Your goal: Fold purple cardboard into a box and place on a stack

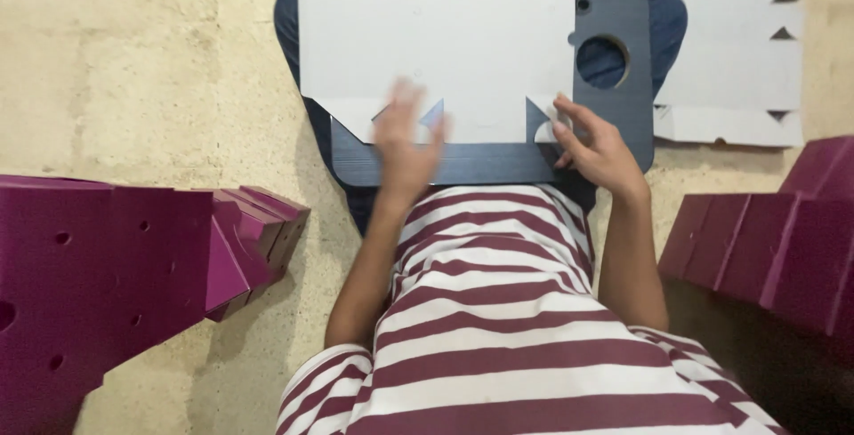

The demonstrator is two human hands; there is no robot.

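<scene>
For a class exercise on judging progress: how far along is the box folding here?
Done: folded maroon boxes lie at the left and more at the right. In hand: both hands, left and right, rest on a flat white sheet atop a dark board. Left: this sheet and another flat one look unfolded.

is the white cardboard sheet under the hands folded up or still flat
Flat: the white cardboard sheet lies spread on the dark board, flaps unfolded, both hands resting on its near edge.

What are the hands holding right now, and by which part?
Neither hand grips anything. The left hand lies flat on the white die-cut cardboard sheet near its lower edge; the right hand touches its lower right corner.
</scene>
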